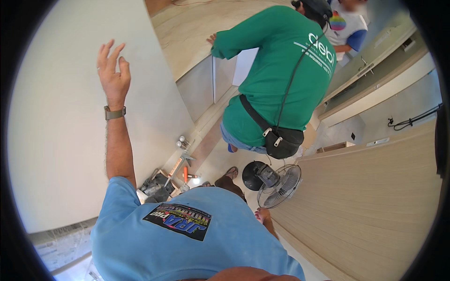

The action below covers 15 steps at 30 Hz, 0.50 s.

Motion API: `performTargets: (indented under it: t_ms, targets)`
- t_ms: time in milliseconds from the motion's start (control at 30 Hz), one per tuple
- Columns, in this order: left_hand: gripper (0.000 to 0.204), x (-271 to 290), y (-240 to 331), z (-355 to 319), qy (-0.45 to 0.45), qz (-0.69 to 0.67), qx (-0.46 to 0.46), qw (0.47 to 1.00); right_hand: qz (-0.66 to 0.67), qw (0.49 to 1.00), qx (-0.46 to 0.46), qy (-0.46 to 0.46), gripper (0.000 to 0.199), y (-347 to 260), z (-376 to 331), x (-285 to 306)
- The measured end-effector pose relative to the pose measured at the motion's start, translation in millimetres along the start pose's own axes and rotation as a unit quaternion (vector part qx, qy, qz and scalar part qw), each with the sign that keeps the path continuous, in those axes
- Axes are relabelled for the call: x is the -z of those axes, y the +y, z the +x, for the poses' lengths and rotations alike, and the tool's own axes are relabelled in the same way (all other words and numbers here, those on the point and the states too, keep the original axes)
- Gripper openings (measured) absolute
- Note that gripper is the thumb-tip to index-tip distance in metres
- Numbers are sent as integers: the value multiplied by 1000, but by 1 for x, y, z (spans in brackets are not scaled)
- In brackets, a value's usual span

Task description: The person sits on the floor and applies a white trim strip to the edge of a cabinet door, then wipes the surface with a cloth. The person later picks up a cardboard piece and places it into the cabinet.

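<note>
My left hand point(113, 77), with a watch point(115, 113) on its wrist, is raised in front of a large smooth white panel point(61, 117). Its fingers are apart and hold nothing; whether they touch the panel I cannot tell. Low at my side, my right hand point(264, 216) is curled around a small red and white thing point(258, 216), too small to name. A black standing fan point(280, 186) is just beyond that hand.
A person in a green shirt point(286, 70) leans over a pale countertop point(187, 37) ahead. Another person point(347, 28) stands behind them. A caulking gun point(177, 165), an orange-handled tool point(185, 174) and a tool box point(157, 186) lie by the panel. A wood-grain door point(365, 178) fills the right.
</note>
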<state>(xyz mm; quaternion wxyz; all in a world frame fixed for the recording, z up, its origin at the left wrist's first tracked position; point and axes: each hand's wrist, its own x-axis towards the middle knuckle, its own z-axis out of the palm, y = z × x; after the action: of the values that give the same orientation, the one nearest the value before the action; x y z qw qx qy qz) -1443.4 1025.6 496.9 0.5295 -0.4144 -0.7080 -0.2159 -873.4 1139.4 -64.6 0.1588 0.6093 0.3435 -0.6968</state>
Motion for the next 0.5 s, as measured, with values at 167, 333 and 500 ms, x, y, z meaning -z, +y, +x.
performTargets:
  t_ms: [167,333,500]
  targets:
    - [38,-66,-46,3,19,76,5,997,-13,999,51,-6,17,-45,10,16]
    - [41,-106,-93,-29,-16,245,-32,969,-54,996,73,-1,19,-106,24,25]
    - [43,-129,-125,-46,-18,327,-45,944,-46,994,87,56,22,-155,28,25]
